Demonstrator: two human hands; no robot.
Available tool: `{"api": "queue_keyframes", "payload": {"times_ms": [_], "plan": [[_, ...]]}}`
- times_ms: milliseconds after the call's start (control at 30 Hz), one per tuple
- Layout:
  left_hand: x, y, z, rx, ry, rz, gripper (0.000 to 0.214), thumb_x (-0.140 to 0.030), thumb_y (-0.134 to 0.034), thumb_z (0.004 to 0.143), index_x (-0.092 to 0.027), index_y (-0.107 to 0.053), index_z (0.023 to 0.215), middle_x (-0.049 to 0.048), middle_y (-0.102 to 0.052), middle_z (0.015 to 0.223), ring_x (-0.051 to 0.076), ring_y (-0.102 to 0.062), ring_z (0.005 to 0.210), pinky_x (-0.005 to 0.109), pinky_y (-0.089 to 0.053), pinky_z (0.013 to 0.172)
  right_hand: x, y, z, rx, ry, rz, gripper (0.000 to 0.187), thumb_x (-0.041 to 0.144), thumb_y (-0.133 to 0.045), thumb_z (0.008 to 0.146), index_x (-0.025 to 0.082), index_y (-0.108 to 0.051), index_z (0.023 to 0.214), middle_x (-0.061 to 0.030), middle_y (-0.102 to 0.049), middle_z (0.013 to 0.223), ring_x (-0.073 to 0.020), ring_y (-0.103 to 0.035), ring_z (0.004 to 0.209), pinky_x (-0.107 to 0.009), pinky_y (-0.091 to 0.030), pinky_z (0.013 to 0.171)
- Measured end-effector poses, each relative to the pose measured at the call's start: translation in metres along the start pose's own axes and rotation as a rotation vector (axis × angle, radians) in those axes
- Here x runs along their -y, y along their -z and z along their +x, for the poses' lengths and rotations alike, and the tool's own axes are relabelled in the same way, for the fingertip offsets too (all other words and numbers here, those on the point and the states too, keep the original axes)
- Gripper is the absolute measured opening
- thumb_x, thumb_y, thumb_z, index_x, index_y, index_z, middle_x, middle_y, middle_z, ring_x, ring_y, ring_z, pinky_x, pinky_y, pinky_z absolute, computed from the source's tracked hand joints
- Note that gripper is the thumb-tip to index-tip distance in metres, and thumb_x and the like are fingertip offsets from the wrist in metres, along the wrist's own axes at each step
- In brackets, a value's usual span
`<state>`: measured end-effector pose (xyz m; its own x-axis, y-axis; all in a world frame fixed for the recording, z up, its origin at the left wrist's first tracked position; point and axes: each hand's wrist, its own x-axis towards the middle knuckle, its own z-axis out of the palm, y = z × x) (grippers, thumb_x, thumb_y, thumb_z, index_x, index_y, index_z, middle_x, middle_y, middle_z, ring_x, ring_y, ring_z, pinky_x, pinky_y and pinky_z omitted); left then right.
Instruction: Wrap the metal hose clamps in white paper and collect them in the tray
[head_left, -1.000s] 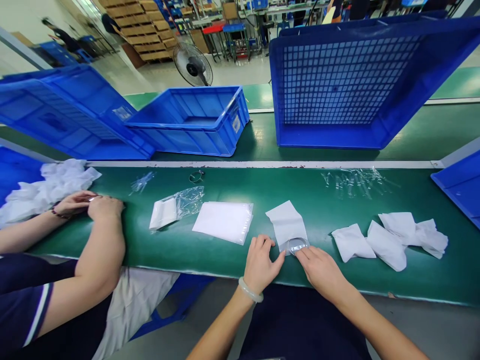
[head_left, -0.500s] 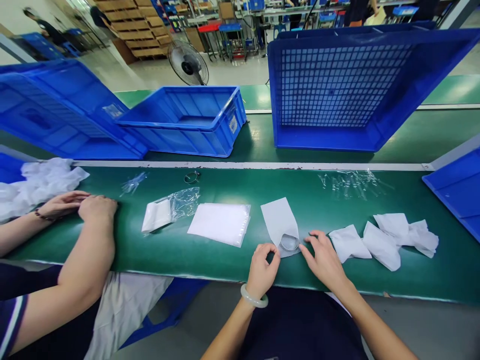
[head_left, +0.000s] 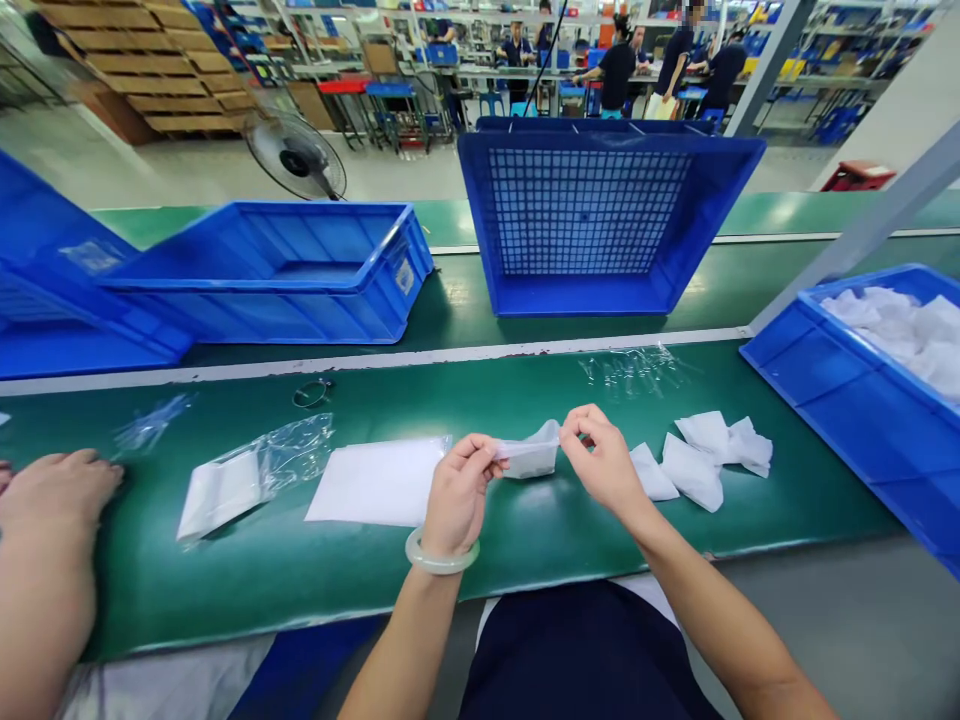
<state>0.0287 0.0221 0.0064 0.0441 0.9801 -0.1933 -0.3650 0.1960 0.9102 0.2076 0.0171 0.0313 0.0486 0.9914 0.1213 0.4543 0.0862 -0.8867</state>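
Observation:
Between my hands is a thin white pouch (head_left: 534, 460), lifted near the green bench and drawn out flat along its near edge. The fingers of my left hand (head_left: 456, 495) pinch its left end, and a pale bangle circles that wrist. At the opposite end, my right hand (head_left: 602, 458) pinches the pouch's corner. What lies inside the pouch is hidden now. Beside my left hand lies a stack of flat white pouches (head_left: 371, 485). Several folded white packets (head_left: 691, 470) rest to the right of my right hand.
A thin ring (head_left: 311, 393) and a clear bag with white packets (head_left: 225, 490) lie left. Clear plastic strips (head_left: 634, 370) are at the back. Blue crates (head_left: 300, 310) stand beyond; another crate (head_left: 840, 380) holds white packets. A co-worker's hand (head_left: 60, 495) rests at far left.
My hands have taken hold of the pouch and raised it, turning its edge toward me. The ring seen inside its opening is now hidden. The camera view has swung right.

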Motion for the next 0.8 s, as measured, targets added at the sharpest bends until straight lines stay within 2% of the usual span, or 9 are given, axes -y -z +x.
{"api": "queue_keyframes", "payload": {"times_ms": [100, 200, 333, 433, 533, 633, 800], "plan": [[0.004, 0.001, -0.013, -0.004, -0.009, 0.036, 0.019, -0.033, -0.067, 0.078, -0.016, -0.061, 0.073, -0.0011, -0.058, 0.067, 0.010, -0.052, 0.064, 0.022, -0.042, 0.064, -0.003, 0.005, -0.026, 0.012, 0.017, 0.004, 0.022, 0.026, -0.047, 0.089, 0.020, -0.051, 0.068, -0.0011, -0.054, 0.088, -0.0124, -0.052, 0.077, -0.025, -0.041, 0.067], [0.031, 0.015, -0.042, -0.016, 0.071, 0.127, 0.021, -0.034, -0.066, 0.080, -0.015, -0.061, 0.071, -0.0007, -0.058, 0.066, 0.010, -0.052, 0.064, 0.022, -0.042, 0.065, -0.025, 0.006, -0.065, 0.088, 0.052, -0.111, 0.019, 0.022, -0.048, 0.090, 0.021, -0.050, 0.071, -0.0015, -0.055, 0.086, -0.0141, -0.054, 0.079, -0.027, -0.042, 0.071], [0.066, 0.035, -0.085, -0.060, 0.241, 0.152, 0.023, -0.035, -0.065, 0.081, -0.015, -0.059, 0.072, -0.0005, -0.059, 0.065, 0.009, -0.051, 0.062, 0.021, -0.042, 0.063, -0.042, 0.007, -0.098, 0.103, 0.206, -0.302, 0.005, 0.016, -0.051, 0.090, 0.021, -0.052, 0.089, -0.0048, -0.058, 0.094, -0.0172, -0.055, 0.090, -0.030, -0.042, 0.080], [0.077, 0.042, -0.105, -0.090, 0.309, 0.137, 0.024, -0.037, -0.065, 0.081, -0.015, -0.057, 0.076, -0.0001, -0.060, 0.068, 0.009, -0.055, 0.063, 0.021, -0.044, 0.061, -0.034, -0.003, -0.100, 0.171, 0.366, -0.299, 0.011, 0.011, -0.053, 0.089, 0.020, -0.052, 0.096, -0.0058, -0.059, 0.094, -0.0178, -0.054, 0.090, -0.031, -0.043, 0.081], [0.081, 0.045, -0.113, -0.057, 0.369, 0.172, 0.031, -0.042, -0.069, 0.077, -0.015, -0.059, 0.087, 0.0022, -0.064, 0.074, 0.011, -0.058, 0.062, 0.022, -0.047, 0.056, -0.024, -0.019, -0.097, 0.341, 0.460, -0.309, 0.010, 0.012, -0.051, 0.091, 0.020, -0.053, 0.095, -0.0052, -0.060, 0.092, -0.0181, -0.054, 0.087, -0.032, -0.045, 0.080], [0.084, 0.046, -0.115, -0.029, 0.388, 0.252, 0.037, -0.047, -0.066, 0.078, -0.013, -0.062, 0.089, 0.0041, -0.065, 0.073, 0.011, -0.058, 0.057, 0.022, -0.048, 0.052, -0.024, -0.033, -0.095, 0.487, 0.448, -0.343, 0.010, 0.014, -0.046, 0.094, 0.020, -0.055, 0.093, -0.0045, -0.060, 0.091, -0.0181, -0.054, 0.084, -0.032, -0.046, 0.076], [0.088, 0.048, -0.117, 0.008, 0.308, 0.290, 0.033, -0.045, -0.060, 0.084, -0.013, -0.066, 0.083, 0.0034, -0.064, 0.071, 0.010, -0.057, 0.057, 0.022, -0.048, 0.055, -0.033, -0.047, -0.097, 0.595, 0.375, -0.350, 0.014, 0.016, -0.043, 0.095, 0.021, -0.056, 0.092, -0.0041, -0.059, 0.091, -0.0180, -0.054, 0.082, -0.032, -0.047, 0.074]]}}
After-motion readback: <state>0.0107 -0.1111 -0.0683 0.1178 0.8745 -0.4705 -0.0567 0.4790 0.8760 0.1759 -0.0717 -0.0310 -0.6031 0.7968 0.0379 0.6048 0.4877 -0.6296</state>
